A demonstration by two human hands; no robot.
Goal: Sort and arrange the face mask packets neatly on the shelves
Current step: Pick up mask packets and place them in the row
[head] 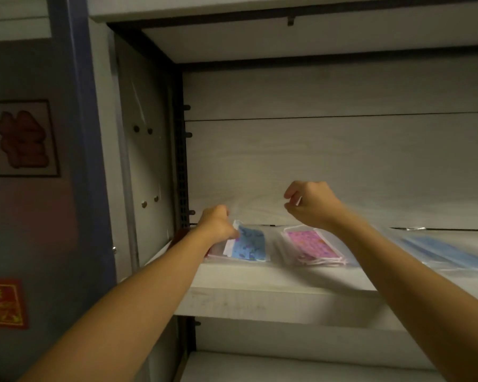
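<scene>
Head view looks up into a pale wooden cupboard (329, 166), its middle shelf (273, 279) running across at wrist height. Both bare forearms reach up and in from below. The left hand (217, 223) sits low at the shelf's left end, knuckles toward the back wall, fingers curled down onto the near corner of a blue patterned mask packet (247, 244), gripping its clear edge. The right hand (311, 202) hangs higher, above the shelf and apart from everything on it, wrist bent, fingers curled loosely with the thumb near the fingertips; something thin and pale shows between them, though I cannot tell whether it is held.

Just right of the blue packet lies a pink patterned mask packet (313, 245), below the right wrist and not touched. Farther right, partly hidden behind the right forearm, lies a plain blue mask packet (450, 255). On the wall (33, 216) left of the cupboard are a framed sign with red characters (18, 137) and a small red sticker (3, 303).
</scene>
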